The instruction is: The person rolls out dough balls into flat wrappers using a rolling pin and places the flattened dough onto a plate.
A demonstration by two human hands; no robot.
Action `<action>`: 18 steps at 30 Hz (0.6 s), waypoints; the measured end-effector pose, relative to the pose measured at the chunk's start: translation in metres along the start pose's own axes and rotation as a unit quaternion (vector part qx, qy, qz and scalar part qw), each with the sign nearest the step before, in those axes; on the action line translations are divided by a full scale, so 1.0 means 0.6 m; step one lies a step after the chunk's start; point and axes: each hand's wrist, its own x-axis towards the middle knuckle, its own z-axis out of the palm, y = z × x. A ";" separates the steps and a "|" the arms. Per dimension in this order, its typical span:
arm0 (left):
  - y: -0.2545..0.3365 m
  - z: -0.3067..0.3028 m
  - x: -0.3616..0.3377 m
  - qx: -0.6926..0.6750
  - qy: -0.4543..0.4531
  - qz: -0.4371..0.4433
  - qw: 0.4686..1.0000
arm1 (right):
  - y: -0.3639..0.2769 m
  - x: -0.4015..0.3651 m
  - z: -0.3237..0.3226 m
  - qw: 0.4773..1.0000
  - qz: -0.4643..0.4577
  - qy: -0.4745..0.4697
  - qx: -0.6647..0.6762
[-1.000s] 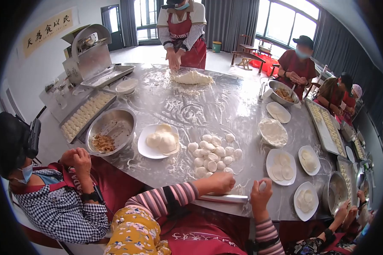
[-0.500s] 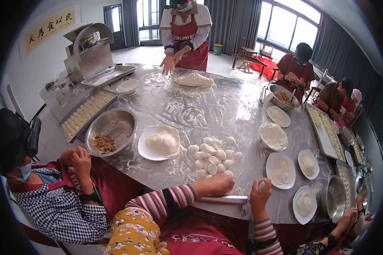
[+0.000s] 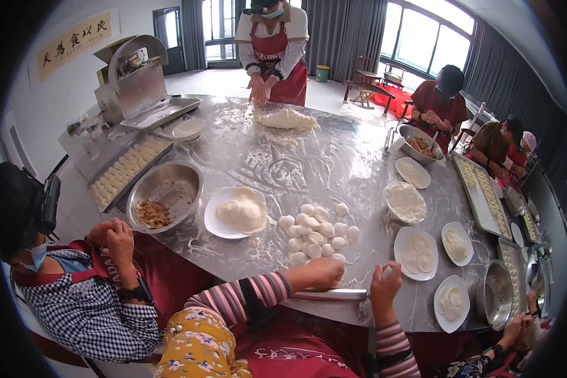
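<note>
My left hand is closed in a fist, low over the table's near edge, and whatever it may hold is hidden. To its right my right hand is raised and closed; a small pale rounded end shows at its top. A shiny metal bar lies between and below the hands. Just beyond my left hand is a pile of several round white dough pieces. A white plate with round flat wrappers stands beyond my right hand.
On the left are a plate of stacked wrappers, a filling bowl and a dumpling tray. A flour bowl stands right of centre. A large dough lump is at the far side. Co-workers surround the table.
My left hand has shifted very slightly left, and my right hand has barely moved. The far person's hands have come together and moved slightly right.
</note>
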 end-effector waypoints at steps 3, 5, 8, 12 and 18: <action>-0.012 0.002 -0.019 -0.032 0.003 0.022 0.999 | -0.021 -0.047 -0.044 0.999 0.042 0.002 0.014; -0.009 -0.003 -0.029 -0.075 0.022 0.026 0.997 | -0.011 -0.053 -0.043 0.998 0.054 0.001 0.022; -0.001 -0.003 -0.034 -0.082 -0.036 -0.005 0.996 | 0.002 -0.020 -0.014 0.999 0.029 -0.001 0.017; 0.001 0.004 -0.008 -0.040 0.043 -0.011 0.998 | 0.011 0.030 0.030 0.999 -0.037 0.001 -0.003; -0.014 0.008 -0.015 -0.062 0.038 0.014 0.997 | 0.000 -0.049 -0.033 0.997 0.075 -0.015 0.018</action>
